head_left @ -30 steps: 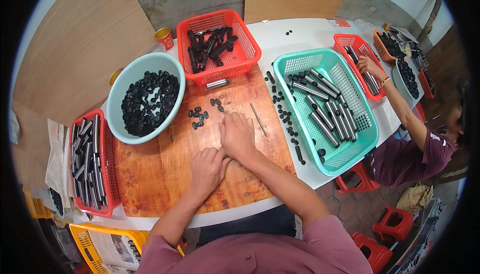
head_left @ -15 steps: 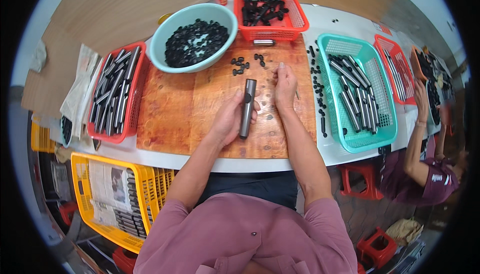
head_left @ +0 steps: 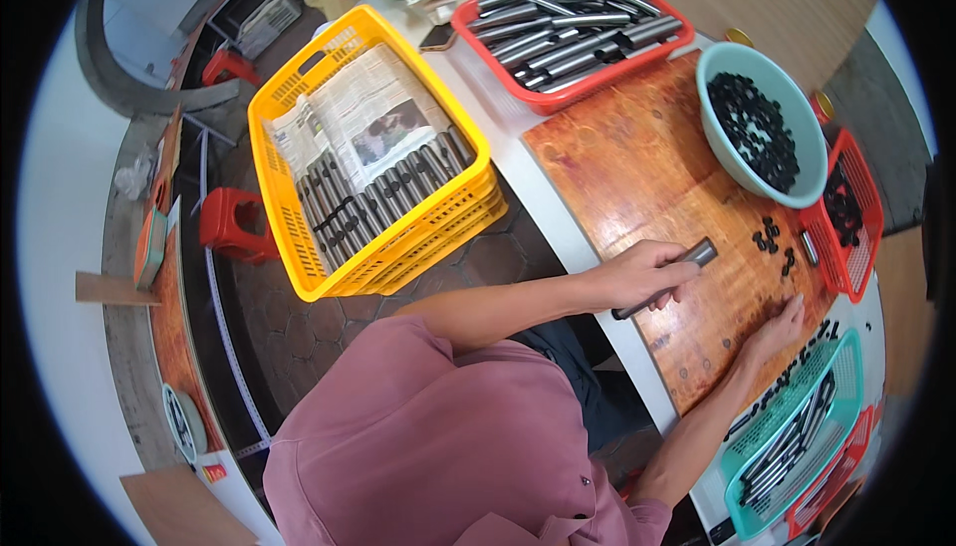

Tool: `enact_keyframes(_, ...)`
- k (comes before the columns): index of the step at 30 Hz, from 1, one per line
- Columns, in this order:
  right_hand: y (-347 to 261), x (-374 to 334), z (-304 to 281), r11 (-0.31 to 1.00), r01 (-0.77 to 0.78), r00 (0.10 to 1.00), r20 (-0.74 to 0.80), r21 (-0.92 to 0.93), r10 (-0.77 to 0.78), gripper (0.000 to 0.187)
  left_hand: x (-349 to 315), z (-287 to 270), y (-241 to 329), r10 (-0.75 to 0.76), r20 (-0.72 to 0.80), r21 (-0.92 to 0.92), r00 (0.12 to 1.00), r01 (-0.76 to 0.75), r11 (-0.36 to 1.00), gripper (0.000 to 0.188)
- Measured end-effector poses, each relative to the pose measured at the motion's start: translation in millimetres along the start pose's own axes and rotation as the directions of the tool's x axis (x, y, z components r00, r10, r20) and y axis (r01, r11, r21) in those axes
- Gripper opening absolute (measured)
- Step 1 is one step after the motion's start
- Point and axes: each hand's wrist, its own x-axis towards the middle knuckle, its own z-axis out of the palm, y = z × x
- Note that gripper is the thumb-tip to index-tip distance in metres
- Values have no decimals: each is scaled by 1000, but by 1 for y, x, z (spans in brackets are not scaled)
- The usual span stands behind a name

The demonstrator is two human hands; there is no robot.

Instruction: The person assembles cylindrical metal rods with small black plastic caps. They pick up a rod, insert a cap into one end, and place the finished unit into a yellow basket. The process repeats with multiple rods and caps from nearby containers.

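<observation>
My left hand (head_left: 652,277) is wrapped round a dark grey metal tube (head_left: 700,252), held above the wooden board (head_left: 597,162) close to its near edge. One tube end shows past the thumb, the other past the heel of the hand. My right hand (head_left: 779,329) rests low over the board's right side, its fingers curled together. Whatever they may hold is too small to make out. Beyond the hands, several small black plugs (head_left: 766,235) lie in loose groups on the board. A single short metal tube (head_left: 809,247) lies beside the red basket there.
A pale green bowl (head_left: 712,133) of black plugs stands on the board's far part. Metal tubes fill a red basket (head_left: 563,98) at the far left. Left of the table, a yellow crate (head_left: 428,232) holds newspaper and rows of tubes. A turquoise basket (head_left: 846,377) of tubes stands right.
The view has swung left, bringing the yellow crate into the middle. My left hand still grips the tube, now tilted differently in view. My right hand stays with its fingers curled.
</observation>
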Motion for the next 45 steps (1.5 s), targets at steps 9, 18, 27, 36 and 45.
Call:
enact_keyframes(9,-9,-4,5,994,-12,1000,15,-110,13,38,-107,-137,52,182,-577,45,796,-192,980,28)
enact_keyframes(18,-1,-1,5,988,10,999,49,-157,-2,40,-267,-400,65,393,-915,393,95,432,812,65)
enact_keyframes(27,-2,-1,0,971,3,998,64,-239,12,41,-290,-507,9,483,-870,370,102,783,501,65)
enact_keyframes(36,4,2,-2,970,36,997,78,-242,-18,42,-289,-486,-13,521,-844,251,129,953,172,57)
enact_keyframes(45,8,4,-2,974,23,997,80,-226,-4,43,-302,-468,-35,485,-857,307,176,929,205,54)
